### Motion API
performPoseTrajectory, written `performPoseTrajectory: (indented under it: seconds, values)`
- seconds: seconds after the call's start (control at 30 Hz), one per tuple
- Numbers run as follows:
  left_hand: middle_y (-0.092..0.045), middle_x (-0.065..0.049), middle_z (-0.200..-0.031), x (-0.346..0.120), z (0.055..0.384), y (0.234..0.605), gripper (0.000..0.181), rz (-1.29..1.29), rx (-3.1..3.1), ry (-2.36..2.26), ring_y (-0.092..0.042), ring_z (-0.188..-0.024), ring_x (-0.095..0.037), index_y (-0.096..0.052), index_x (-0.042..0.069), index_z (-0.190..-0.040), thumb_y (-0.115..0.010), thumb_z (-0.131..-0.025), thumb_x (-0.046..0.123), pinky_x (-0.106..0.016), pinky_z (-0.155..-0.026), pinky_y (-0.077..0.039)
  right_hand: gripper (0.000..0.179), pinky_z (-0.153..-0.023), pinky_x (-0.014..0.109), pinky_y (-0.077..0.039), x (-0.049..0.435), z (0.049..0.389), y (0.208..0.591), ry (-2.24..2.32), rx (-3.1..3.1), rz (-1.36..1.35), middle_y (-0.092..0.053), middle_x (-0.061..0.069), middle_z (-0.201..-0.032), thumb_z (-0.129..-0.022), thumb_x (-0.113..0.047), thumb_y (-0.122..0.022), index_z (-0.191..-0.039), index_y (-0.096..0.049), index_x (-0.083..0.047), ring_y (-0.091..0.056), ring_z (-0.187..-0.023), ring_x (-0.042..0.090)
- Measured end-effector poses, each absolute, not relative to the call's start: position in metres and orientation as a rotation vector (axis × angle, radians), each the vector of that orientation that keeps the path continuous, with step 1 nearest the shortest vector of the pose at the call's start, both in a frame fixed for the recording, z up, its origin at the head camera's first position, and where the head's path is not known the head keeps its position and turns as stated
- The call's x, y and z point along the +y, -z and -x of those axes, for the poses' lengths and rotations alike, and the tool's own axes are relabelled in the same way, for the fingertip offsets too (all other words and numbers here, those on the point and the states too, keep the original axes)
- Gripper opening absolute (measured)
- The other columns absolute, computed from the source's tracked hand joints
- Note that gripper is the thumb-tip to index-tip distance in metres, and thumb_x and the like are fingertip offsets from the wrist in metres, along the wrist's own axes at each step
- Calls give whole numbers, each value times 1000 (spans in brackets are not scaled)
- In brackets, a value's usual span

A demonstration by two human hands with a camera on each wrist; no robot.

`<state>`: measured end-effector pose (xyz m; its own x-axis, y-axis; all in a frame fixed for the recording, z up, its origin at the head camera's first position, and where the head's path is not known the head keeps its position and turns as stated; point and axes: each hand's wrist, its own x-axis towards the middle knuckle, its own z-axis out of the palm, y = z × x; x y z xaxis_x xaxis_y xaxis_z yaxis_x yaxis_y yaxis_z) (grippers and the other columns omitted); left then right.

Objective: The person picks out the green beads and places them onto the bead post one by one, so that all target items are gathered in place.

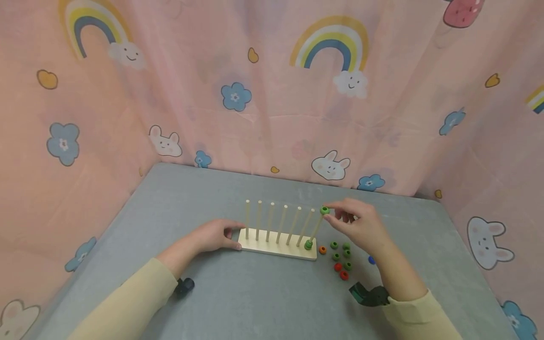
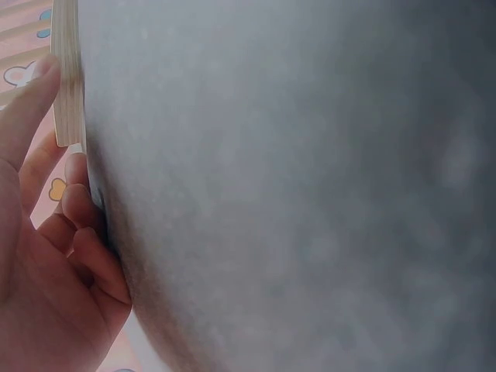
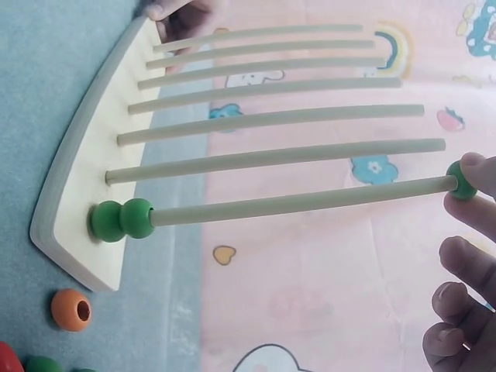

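Observation:
A pale wooden peg board point(image 1: 276, 245) with a row of several upright rods stands on the table. At its left end my left hand point(image 1: 216, 234) grips the base, thumb on the near side and a finger along the far side. My right hand point(image 1: 357, 222) pinches a green bead point(image 3: 462, 180) between thumb and forefinger at the top of the rightmost rod point(image 3: 302, 203). The rod's tip meets the bead's hole in the right wrist view. Two green beads point(image 3: 122, 219) sit stacked at the foot of that same rod.
Right of the board lie loose beads: an orange bead point(image 1: 322, 250), several green beads point(image 1: 346, 253), two red ones and a blue bead point(image 1: 371, 259) beside the right forearm. Grey cloth covers the table point(image 1: 238, 293). A pink patterned curtain point(image 1: 272, 132) hangs behind.

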<state>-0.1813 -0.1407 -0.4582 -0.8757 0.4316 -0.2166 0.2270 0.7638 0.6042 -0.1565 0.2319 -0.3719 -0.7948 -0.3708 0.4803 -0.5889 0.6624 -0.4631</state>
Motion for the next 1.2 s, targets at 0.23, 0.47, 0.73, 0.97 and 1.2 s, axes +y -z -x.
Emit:
performPoseTrajectory:
  seconds: [0.23, 0.47, 0.73, 0.97, 1.2]
  values:
    - [-52, 2, -74, -140, 181, 457, 59, -490, 2611, -842, -46, -67, -12, -64, 21, -133, -84, -80, 36, -30, -62, -35, 20, -60, 24, -42, 230, 156, 375, -905, -2570, -757, -55, -11, -76, -86, -11, -78, -105, -77, -15, -47, -67, 8]
    - [-52, 3, -74, -140, 182, 457, 59, -489, 2611, -833, -46, -68, -11, -64, 21, -134, -83, -80, 36, -30, -63, -35, 20, -60, 25, -42, 230, 156, 378, -890, -2617, -736, -55, -11, -76, -86, -14, -79, -106, -77, -16, -47, -68, 9]
    - [-52, 3, -74, -141, 183, 459, 59, -475, 2613, -821, -46, -68, -12, -64, 23, -134, -83, -80, 37, -30, -62, -34, 17, -59, 26, -41, 231, 156, 385, -852, -2732, -731, -55, -10, -77, -86, -17, -79, -102, -76, -16, -47, -68, 9]
    - [-52, 3, -74, -141, 183, 460, 59, -489, 2617, -815, -46, -67, -12, -64, 22, -133, -83, -80, 37, -30, -61, -34, 9, -58, 26, -40, 231, 157, 399, -750, -2817, -776, -52, -13, -76, -87, -23, -78, -93, -72, -20, -45, -67, 6]
    - [-52, 3, -74, -141, 183, 460, 59, -484, 2615, -814, -46, -67, -12, -64, 23, -133, -83, -80, 37, -30, -62, -34, 11, -56, 26, -39, 229, 159, 415, -691, -2911, -794, -51, -14, -75, -87, -29, -77, -94, -73, -22, -44, -65, 5]
